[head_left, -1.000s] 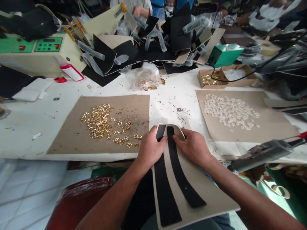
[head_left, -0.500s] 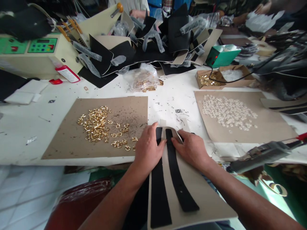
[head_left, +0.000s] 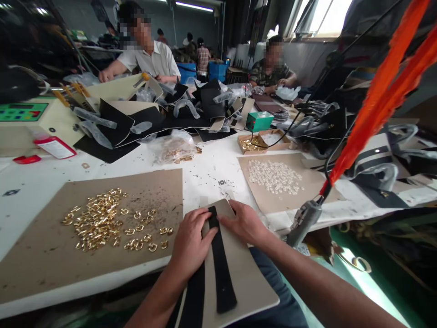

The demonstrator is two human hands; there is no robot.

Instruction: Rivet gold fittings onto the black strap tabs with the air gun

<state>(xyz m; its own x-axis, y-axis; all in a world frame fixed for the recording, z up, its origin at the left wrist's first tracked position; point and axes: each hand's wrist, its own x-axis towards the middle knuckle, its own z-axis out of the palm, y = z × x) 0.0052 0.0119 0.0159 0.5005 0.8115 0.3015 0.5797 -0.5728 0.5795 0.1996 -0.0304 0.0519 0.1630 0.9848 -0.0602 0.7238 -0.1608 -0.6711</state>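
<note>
A beige panel [head_left: 251, 282] with black strips slopes from the table edge down over my lap. Its black strap [head_left: 221, 269] has a small hole near the lower end, which lies apart from the panel's other dark band. My left hand [head_left: 191, 241] is closed on the panel's upper left, with thumb and fingertips by the strap's top. On the other side my right hand [head_left: 244, 223] grips the upper right edge, its thumb pressing beside the strap. The fingers under the panel are hidden. Left of my hands, gold D-shaped metal fittings [head_left: 99, 221] lie heaped on a brown sheet [head_left: 41, 237].
Small white washers [head_left: 273, 176] cover another brown sheet [head_left: 254, 200]. A grey power screwdriver [head_left: 303, 221] hangs from an orange cord [head_left: 372, 100] at right. Behind are a box of gold parts [head_left: 252, 145], a green device [head_left: 259, 122], stacked black pieces [head_left: 153, 120] and two seated people.
My view has tilted up and swung right, bringing co-workers and the orange cord into sight. Both hands still grip the panel's top; my left fingers now lie farther over it towards the strap.
</note>
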